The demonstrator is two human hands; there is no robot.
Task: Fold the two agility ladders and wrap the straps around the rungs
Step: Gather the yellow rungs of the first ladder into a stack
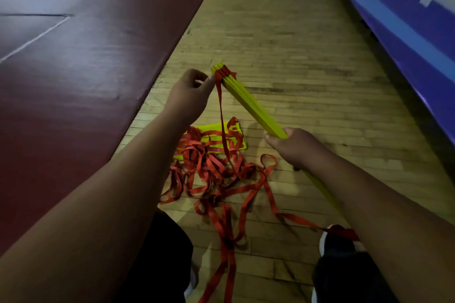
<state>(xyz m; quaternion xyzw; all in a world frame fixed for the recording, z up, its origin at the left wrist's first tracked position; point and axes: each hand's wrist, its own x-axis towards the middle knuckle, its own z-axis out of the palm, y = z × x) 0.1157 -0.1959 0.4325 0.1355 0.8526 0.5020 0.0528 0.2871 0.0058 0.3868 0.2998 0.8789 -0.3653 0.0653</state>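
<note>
My right hand (293,147) grips a stacked bundle of yellow rungs (248,99) near its middle, holding it slanted above the floor with its far end up and to the left. At that far end my left hand (189,96) pinches a red strap (220,106) that hangs down to the floor. Below lies the second ladder (216,140), its yellow rungs flat on the floor and partly buried under a tangle of loose red straps (216,179). More strap trails toward my feet.
A dark red mat (73,69) covers the floor on the left, its edge running diagonally. A blue banner (406,19) slants along the right. Between them is wooden flooring (295,44). My black shoes (337,246) and dark trousers are at the bottom.
</note>
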